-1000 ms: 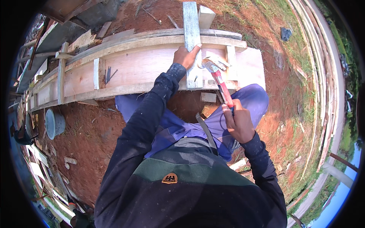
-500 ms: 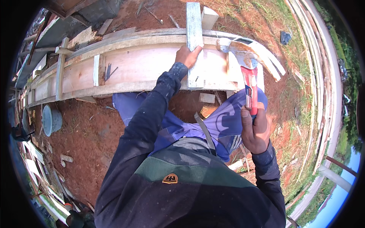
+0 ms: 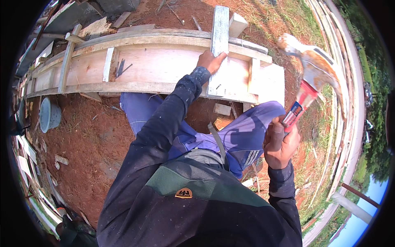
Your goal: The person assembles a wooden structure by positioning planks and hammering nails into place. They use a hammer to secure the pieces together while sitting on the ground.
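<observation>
My left hand [image 3: 211, 62] is closed round a grey-white wooden batten [image 3: 219, 36] that lies crosswise over a long wooden formwork panel [image 3: 160, 61]. A nail [image 3: 218, 87] sticks up from the batten's near end. Out to the right, my right hand [image 3: 281, 143] grips a claw hammer [image 3: 305, 91] by its red handle. The hammer's rusty head is raised, apart from the wood, above the ground right of the panel. Several loose nails [image 3: 121, 68] lie on the panel beside a short cross-piece [image 3: 110, 65] to the left.
A grey bucket [image 3: 50, 116] stands on the red soil at the left. A short wood block [image 3: 222, 109] lies below the panel's near edge, between my knees. Long timber poles [image 3: 345, 136] run along the right side. Scrap boards [image 3: 32, 173] are stacked at the lower left.
The hammer has swung outward to the right, its head tilting away from the panel. My left hand stays on the batten. The whole view has shifted slightly.
</observation>
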The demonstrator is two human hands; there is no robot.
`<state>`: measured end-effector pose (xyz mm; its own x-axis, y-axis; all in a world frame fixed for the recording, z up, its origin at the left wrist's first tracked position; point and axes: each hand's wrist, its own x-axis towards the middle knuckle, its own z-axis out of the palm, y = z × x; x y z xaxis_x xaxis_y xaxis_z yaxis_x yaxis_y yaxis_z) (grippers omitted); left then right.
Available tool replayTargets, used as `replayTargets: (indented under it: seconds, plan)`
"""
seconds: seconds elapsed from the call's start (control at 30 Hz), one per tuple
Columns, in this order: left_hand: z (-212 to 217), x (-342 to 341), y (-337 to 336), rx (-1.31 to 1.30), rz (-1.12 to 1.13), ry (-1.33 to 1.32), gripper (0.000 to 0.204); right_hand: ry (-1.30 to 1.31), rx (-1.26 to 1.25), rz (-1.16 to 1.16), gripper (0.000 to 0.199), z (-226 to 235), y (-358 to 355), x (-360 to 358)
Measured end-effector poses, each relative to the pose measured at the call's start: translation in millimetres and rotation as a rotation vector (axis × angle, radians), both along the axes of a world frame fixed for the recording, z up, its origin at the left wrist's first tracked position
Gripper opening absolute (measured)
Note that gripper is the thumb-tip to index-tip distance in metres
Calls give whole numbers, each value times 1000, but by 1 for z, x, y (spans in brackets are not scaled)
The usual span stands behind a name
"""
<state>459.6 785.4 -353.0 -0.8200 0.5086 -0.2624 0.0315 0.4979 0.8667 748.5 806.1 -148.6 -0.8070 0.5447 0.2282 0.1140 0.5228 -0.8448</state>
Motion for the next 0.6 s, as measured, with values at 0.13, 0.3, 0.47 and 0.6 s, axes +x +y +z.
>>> replayTargets:
  seconds: [0.13,0.3,0.47,0.6]
  plan:
    - [-5,3,6,62,-3,5,69,370,-17,55,30,-24,-9,9]
    - [-12,3,6,144,9,36,71,-438,263,87,21,-82,7,28]
    - [-6,0,3,26,-6,-2,74,414,-206,-41,27,28,-1,2]
    - [-1,2,4,67,1,7,77,482,-4,14,29,-23,-6,-1]
